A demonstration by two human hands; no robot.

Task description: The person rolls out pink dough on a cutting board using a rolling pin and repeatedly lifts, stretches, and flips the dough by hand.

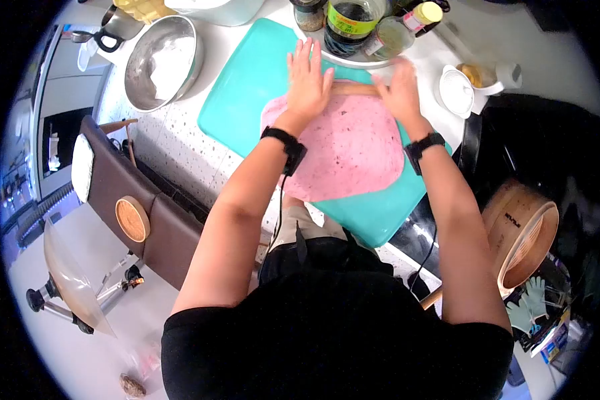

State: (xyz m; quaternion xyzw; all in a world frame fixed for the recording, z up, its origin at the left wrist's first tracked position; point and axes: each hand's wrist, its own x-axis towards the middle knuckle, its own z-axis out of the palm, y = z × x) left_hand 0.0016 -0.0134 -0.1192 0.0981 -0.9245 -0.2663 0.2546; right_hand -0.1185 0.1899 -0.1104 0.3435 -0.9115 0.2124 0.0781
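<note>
A rolling pin (pixel 353 88) lies across the far edge of a flat pink sheet of dough (pixel 343 150) with dark specks. The dough is spread on a teal mat (pixel 237 87). Over the pin's left end rests my left hand (pixel 307 87), fingers stretched out flat and pointing away from me. My right hand (pixel 400 93) is at the pin's right end, its thumb apart and its fingertips blurred. Both palms hide the ends of the pin.
At the back stand a large dark-liquid bottle (pixel 347 30) and a yellow-capped bottle (pixel 397 33). A metal bowl (pixel 135 70) with white powder sits left. Right are a white lidded pot (pixel 456 90) and a bamboo steamer (pixel 507 223). A brown chair (pixel 120 180) stands at lower left.
</note>
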